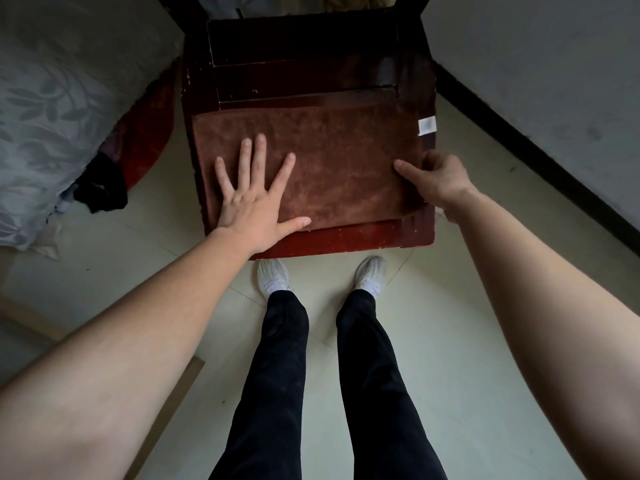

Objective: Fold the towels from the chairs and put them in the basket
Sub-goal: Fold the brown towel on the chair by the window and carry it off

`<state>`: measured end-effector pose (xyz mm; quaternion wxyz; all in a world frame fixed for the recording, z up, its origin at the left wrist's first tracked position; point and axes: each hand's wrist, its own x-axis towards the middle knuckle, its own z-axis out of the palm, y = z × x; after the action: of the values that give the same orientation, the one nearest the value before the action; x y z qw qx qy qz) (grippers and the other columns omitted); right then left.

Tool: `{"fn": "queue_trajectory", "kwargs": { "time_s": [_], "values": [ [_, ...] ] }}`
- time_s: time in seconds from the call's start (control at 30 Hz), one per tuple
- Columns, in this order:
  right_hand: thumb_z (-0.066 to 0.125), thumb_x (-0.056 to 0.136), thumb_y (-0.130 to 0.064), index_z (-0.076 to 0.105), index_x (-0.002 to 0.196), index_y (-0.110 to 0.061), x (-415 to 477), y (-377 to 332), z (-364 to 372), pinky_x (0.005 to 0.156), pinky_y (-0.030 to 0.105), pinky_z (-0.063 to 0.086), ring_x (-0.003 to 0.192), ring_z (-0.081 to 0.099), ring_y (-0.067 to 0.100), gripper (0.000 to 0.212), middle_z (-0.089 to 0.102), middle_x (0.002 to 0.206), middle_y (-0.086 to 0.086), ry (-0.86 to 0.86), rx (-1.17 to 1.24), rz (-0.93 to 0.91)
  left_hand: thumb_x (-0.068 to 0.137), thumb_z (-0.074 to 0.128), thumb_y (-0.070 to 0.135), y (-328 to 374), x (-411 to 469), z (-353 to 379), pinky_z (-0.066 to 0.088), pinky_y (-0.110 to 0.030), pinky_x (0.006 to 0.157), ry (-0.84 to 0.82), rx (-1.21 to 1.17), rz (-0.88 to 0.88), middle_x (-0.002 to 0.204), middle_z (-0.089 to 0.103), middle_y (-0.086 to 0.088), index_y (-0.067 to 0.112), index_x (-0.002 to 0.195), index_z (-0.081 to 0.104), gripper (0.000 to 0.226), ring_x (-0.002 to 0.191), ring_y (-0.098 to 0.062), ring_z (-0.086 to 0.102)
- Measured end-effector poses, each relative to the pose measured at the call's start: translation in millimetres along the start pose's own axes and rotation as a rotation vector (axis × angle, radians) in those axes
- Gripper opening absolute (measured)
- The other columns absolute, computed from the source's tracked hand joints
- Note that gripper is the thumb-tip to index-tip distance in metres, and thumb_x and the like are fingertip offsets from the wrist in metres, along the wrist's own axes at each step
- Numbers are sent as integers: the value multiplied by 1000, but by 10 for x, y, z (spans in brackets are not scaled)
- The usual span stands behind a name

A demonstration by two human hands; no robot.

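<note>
A brown towel (332, 161) lies flat and folded on the seat of a dark red wooden chair (346, 237). A white label (426, 126) sticks out at its far right corner. My left hand (254, 199) rests flat on the towel's left part, palm down with fingers spread. My right hand (438, 178) grips the towel's right edge, thumb on top and fingers curled under it. No basket is in view.
A bed with grey leaf-patterned bedding (52, 109) stands at the left, with a dark cloth (102, 188) at its foot. A wall with a black skirting (540, 147) runs along the right. My legs and white shoes (273, 275) stand on the pale tiled floor before the chair.
</note>
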<state>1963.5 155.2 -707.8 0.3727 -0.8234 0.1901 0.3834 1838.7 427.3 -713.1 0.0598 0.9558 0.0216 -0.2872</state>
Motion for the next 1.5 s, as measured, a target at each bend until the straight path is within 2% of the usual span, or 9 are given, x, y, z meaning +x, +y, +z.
{"fn": "queue_trajectory", "kwargs": {
  "time_s": [0.13,0.4,0.77,0.9,1.03,1.13,1.2,1.43,1.5],
  "values": [
    [71,88,-46,69,105,-21,-101,86,-211,75,27,55,90,70,16,30,71,99,-3,20,-11,-63,60,60,86,126,275,-226,-3,-69,114,34,57,159,162,-21,-14,20,156,-8,136,149,-32,-20],
    [81,78,-50,71,104,-25,-310,51,-349,73,34,62,90,75,19,37,75,106,6,-65,150,-46,37,74,84,453,542,-360,6,-78,107,-147,94,29,161,-25,-12,15,151,-24,166,147,-39,-23],
    [77,83,-19,69,115,-16,-464,-81,-290,74,35,62,91,76,23,34,77,106,5,-98,237,-38,31,76,84,436,602,-413,0,-78,108,-199,49,17,159,-30,-14,22,151,-26,170,146,-39,-26],
    [77,80,-22,71,112,-25,-681,-386,-163,79,31,60,90,75,12,32,78,100,-6,7,199,-151,61,71,74,142,371,-397,9,-59,118,159,-292,1,163,-1,-17,26,156,14,120,150,-35,1],
    [68,74,-34,68,120,-32,-891,-739,161,90,39,57,93,72,14,46,76,100,-10,155,-19,-290,91,59,33,-241,134,-419,34,-19,99,649,-800,-413,131,44,-14,9,136,50,52,114,-16,46],
    [62,77,-33,61,133,-26,-1050,-1034,619,94,37,53,107,67,27,57,74,113,3,198,-219,-416,102,41,40,-548,44,-456,47,-27,79,385,-1493,-841,115,54,-6,11,136,47,45,98,-15,55],
    [59,81,-31,58,133,-19,-1103,-1202,1023,91,39,51,111,63,35,53,67,120,11,157,-353,-492,104,28,51,-733,-27,-454,51,-37,85,168,-1838,-890,125,58,-14,9,142,42,58,107,-23,59],
    [52,99,-34,25,155,-7,-962,-1194,2056,108,36,39,132,48,40,68,34,151,28,-424,-587,-380,100,22,63,-1013,-136,-432,43,-50,106,-16,-1946,-759,133,58,-19,7,148,37,75,123,-30,57],
    [53,98,-25,42,147,-9,-965,-1120,1929,104,31,39,128,50,36,53,54,137,24,-422,-477,-460,101,23,60,-1010,-133,-425,44,-50,106,-24,-1882,-741,132,59,-19,8,147,38,71,122,-28,59]
  ]
}}
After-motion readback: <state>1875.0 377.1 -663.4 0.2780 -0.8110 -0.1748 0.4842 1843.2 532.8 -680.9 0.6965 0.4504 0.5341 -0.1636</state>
